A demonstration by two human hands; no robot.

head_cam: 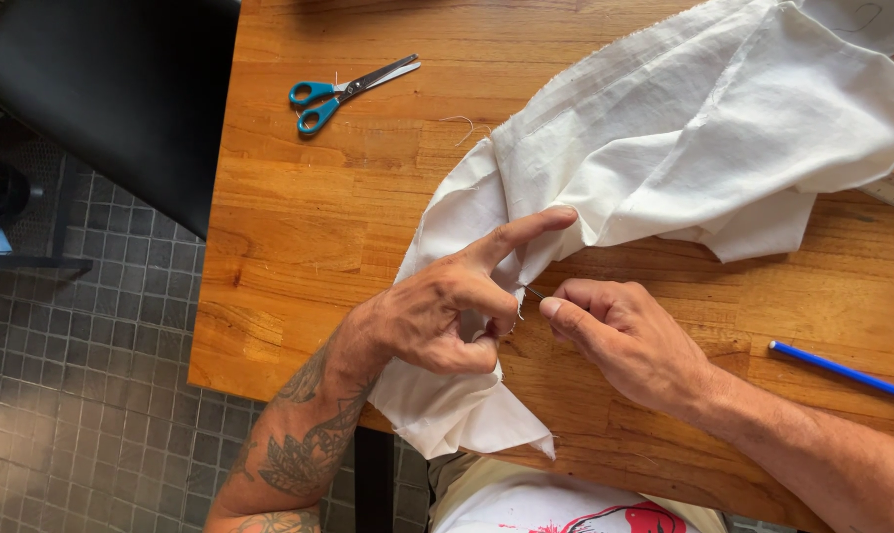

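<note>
The person leans over a wooden counter (309, 227) with both hands close together near its front edge. The left hand (437, 316) is curled around a fold of white cloth (703, 128). Its thumb and bent fingers pinch the cloth, and its pointing finger sticks out straight along the fold. The right hand (620, 331) sits just beside the left hand, almost touching it. Its thumb and first finger are pressed together on a thin needle (533, 292), which pokes toward the cloth held in the left hand. Only a small bit of the needle shows, so I cannot tell if there is thread in it.

The cloth runs under the left hand and hangs a little over the counter's edge below it. Most of it lies in a big crumpled heap up and away from the right hand.

Far off past the left hand lie scissors (343, 91) with blue handles, shut, flat on the wood. A loose bit of thread (464, 126) lies between the scissors and the cloth. Out past the right wrist a blue pencil (842, 371) rests on the counter. Beyond the left arm a black chair (111, 89) stands on a grey tiled floor (81, 395).
</note>
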